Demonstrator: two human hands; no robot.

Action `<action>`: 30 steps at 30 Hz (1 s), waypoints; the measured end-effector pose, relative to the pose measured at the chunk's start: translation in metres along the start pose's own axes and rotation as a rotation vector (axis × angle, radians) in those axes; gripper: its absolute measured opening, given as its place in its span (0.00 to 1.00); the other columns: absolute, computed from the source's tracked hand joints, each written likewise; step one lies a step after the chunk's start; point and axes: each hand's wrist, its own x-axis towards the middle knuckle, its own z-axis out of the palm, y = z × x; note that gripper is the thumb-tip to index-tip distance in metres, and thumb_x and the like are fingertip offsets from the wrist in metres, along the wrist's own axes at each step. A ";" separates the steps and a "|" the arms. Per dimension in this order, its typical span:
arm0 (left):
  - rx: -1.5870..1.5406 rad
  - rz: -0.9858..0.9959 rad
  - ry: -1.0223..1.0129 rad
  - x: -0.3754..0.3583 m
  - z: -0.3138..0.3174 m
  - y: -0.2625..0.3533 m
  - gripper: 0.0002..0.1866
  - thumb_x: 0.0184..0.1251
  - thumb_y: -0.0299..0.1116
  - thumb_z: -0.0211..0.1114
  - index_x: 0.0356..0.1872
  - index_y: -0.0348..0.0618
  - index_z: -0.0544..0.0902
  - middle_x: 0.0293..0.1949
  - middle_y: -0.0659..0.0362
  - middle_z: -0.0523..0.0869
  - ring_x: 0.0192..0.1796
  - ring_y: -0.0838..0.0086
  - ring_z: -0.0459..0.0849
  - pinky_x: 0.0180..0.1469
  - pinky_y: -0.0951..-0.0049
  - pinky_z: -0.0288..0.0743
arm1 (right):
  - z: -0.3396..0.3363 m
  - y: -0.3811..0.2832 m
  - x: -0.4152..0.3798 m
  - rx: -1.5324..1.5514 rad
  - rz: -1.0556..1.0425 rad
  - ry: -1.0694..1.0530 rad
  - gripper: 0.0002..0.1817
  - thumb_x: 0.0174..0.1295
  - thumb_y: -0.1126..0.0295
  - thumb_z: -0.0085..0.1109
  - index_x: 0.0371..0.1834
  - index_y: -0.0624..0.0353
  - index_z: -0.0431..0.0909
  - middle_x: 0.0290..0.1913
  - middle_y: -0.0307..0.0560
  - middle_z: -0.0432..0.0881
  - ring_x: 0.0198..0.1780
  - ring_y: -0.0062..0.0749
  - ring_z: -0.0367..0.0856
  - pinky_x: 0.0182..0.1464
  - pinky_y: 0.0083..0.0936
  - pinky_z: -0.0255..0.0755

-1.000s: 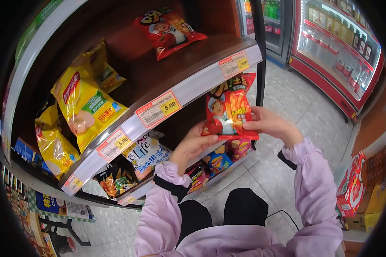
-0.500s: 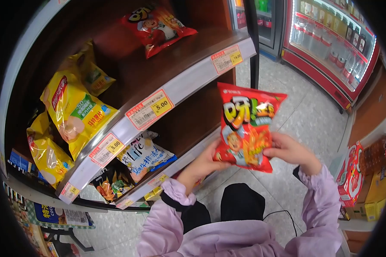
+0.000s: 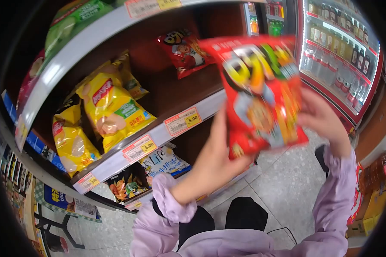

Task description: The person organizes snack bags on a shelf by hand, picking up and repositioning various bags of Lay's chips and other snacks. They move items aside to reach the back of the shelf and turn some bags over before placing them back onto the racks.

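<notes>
A red bag of chips [image 3: 261,98], slightly blurred, is held upright between my two hands in front of the shelf. My left hand [image 3: 221,158] grips its lower left side, with the thumb along the bottom. At its right edge my right hand [image 3: 321,113] has its fingers closed on the bag. Behind it, a matching red bag [image 3: 184,51] lies on the middle shelf. Yellow potato chip bags [image 3: 116,107] lean at the left of that same shelf.
Price tags line the shelf edge [image 3: 206,109]. A white-and-blue snack bag [image 3: 165,162] sits on the level below. A red-framed drinks fridge [image 3: 339,55] stands at the right, beyond the tiled floor [image 3: 270,180]. Boxes [image 3: 369,210] are stacked at the lower right.
Both hands have raised the red bag of chips and brought it nearer the camera. The view has shifted, so the shelf sits lower and farther right, with a higher shelf showing.
</notes>
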 end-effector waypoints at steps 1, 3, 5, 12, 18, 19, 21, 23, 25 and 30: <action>-0.056 -0.004 0.053 0.014 -0.009 0.007 0.50 0.47 0.27 0.66 0.64 0.33 0.37 0.58 0.42 0.62 0.60 0.61 0.66 0.58 0.69 0.61 | -0.004 -0.008 0.021 -0.065 0.033 0.027 0.25 0.57 0.65 0.56 0.55 0.65 0.63 0.46 0.46 0.74 0.46 0.22 0.72 0.46 0.19 0.68; 0.193 0.077 0.154 0.038 -0.032 -0.002 0.50 0.47 0.31 0.67 0.63 0.32 0.37 0.55 0.42 0.66 0.58 0.61 0.68 0.57 0.71 0.62 | -0.002 -0.008 0.066 -0.065 -0.016 0.105 0.28 0.57 0.64 0.57 0.57 0.67 0.60 0.48 0.46 0.73 0.47 0.21 0.71 0.46 0.19 0.68; 0.251 0.021 0.200 0.058 -0.052 -0.006 0.49 0.48 0.32 0.66 0.63 0.30 0.39 0.56 0.41 0.65 0.58 0.61 0.68 0.58 0.72 0.62 | -0.001 -0.002 0.104 -0.026 -0.024 0.075 0.31 0.55 0.61 0.58 0.57 0.67 0.59 0.48 0.46 0.73 0.48 0.22 0.71 0.47 0.19 0.68; 0.648 -0.076 0.232 0.111 -0.096 -0.006 0.47 0.45 0.34 0.65 0.59 0.22 0.43 0.47 0.39 0.74 0.51 0.53 0.75 0.51 0.68 0.70 | 0.012 0.011 0.188 -0.189 0.019 -0.060 0.36 0.49 0.62 0.65 0.57 0.68 0.59 0.50 0.48 0.72 0.49 0.24 0.71 0.49 0.18 0.66; 1.200 -0.597 0.023 0.139 -0.102 -0.005 0.35 0.46 0.32 0.62 0.54 0.21 0.58 0.45 0.40 0.77 0.47 0.56 0.78 0.47 0.67 0.73 | 0.020 0.039 0.226 -0.525 -0.013 -0.078 0.40 0.35 0.54 0.72 0.50 0.69 0.68 0.44 0.54 0.76 0.47 0.36 0.74 0.49 0.25 0.66; 1.259 -0.584 0.000 0.141 -0.103 -0.007 0.34 0.47 0.31 0.62 0.54 0.21 0.58 0.45 0.41 0.77 0.47 0.56 0.78 0.47 0.66 0.73 | 0.022 0.044 0.228 -0.563 -0.024 -0.030 0.40 0.34 0.53 0.72 0.48 0.69 0.70 0.44 0.56 0.76 0.47 0.40 0.74 0.49 0.26 0.66; 1.316 -0.578 -0.021 0.145 -0.103 -0.012 0.33 0.47 0.30 0.61 0.53 0.21 0.59 0.45 0.41 0.77 0.47 0.57 0.79 0.46 0.66 0.73 | 0.022 0.051 0.232 -0.602 -0.035 0.010 0.39 0.33 0.52 0.72 0.46 0.69 0.71 0.44 0.58 0.76 0.48 0.43 0.74 0.49 0.28 0.67; 1.269 -0.537 0.018 0.149 -0.099 -0.021 0.36 0.48 0.30 0.62 0.55 0.18 0.56 0.45 0.41 0.77 0.49 0.57 0.78 0.47 0.66 0.74 | 0.022 0.053 0.238 -0.889 -0.043 0.145 0.39 0.32 0.50 0.72 0.44 0.68 0.72 0.44 0.61 0.75 0.48 0.47 0.73 0.48 0.29 0.68; 1.245 -0.553 0.071 0.156 -0.096 -0.036 0.38 0.47 0.28 0.62 0.56 0.16 0.52 0.45 0.40 0.76 0.50 0.57 0.77 0.47 0.67 0.74 | 0.019 0.058 0.242 -0.885 -0.047 0.124 0.39 0.33 0.50 0.72 0.44 0.70 0.71 0.44 0.63 0.75 0.48 0.49 0.74 0.48 0.30 0.68; 1.140 -0.507 0.169 0.155 -0.093 -0.034 0.34 0.46 0.25 0.61 0.55 0.17 0.57 0.48 0.36 0.73 0.49 0.56 0.77 0.47 0.69 0.74 | 0.022 0.058 0.233 -0.785 -0.070 0.206 0.40 0.36 0.54 0.71 0.46 0.73 0.66 0.44 0.66 0.74 0.46 0.50 0.75 0.47 0.30 0.68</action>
